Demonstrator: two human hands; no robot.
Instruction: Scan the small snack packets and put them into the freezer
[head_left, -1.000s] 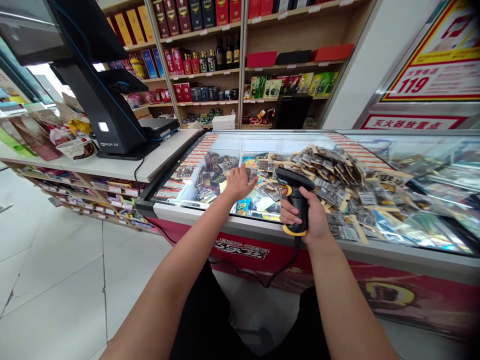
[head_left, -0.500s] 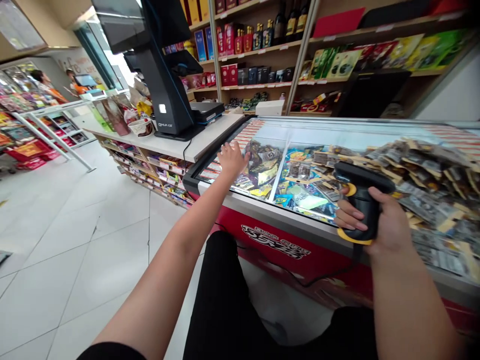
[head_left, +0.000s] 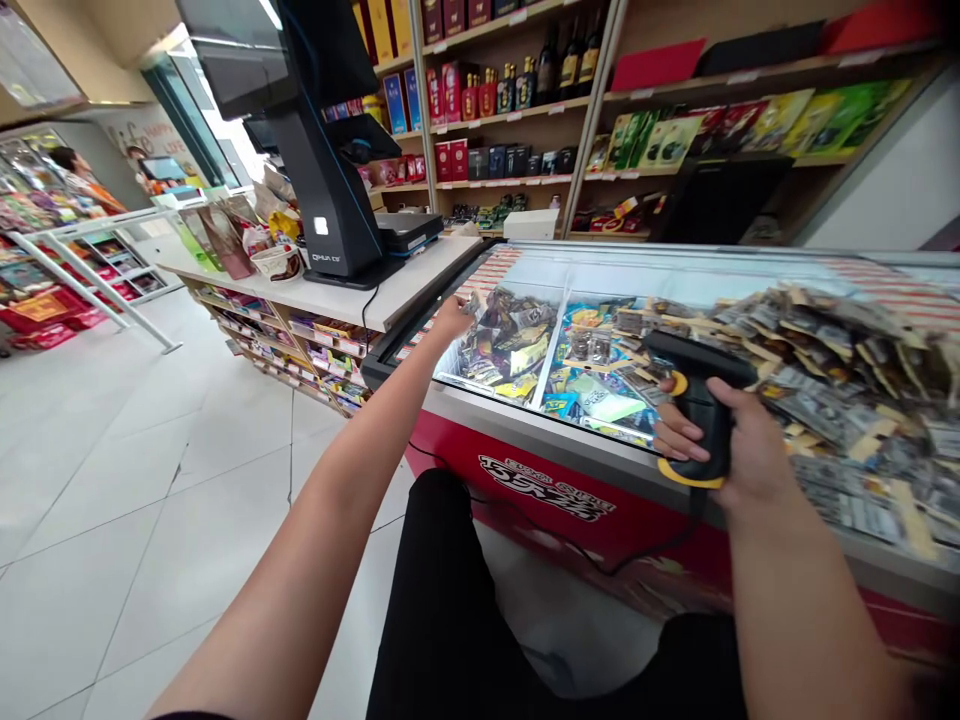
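1. Head view, right of centre: one barcode scanner (head_left: 712, 408), black and yellow, is pointing leftward above the freezer.
2. The right hand (head_left: 746, 445) is gripping its handle, closed firmly: the fingers (head_left: 681, 438) are curling round the front, one beside the yellow trigger, and the thumb is pressing from the other side.
3. One black cable (head_left: 646, 556) is hanging from the handle and looping across the lower middle.
4. The left hand (head_left: 452, 318) is reaching over the freezer's left end, near the centre; its fingers are bending inward, but whether they are holding or touching anything I cannot tell.
5. One red-fronted freezer (head_left: 448, 436) is filling the centre and right, with packets (head_left: 847, 345) lying inside, too many to count, and one white divider (head_left: 553, 345) standing among them.
6. One black monitor stand (head_left: 330, 190) is rising at upper left on one white counter (head_left: 420, 280).
7. Three dark bottles (head_left: 570, 65) are standing on shelves at upper centre, and two people (head_left: 90, 182) are showing at far upper left.
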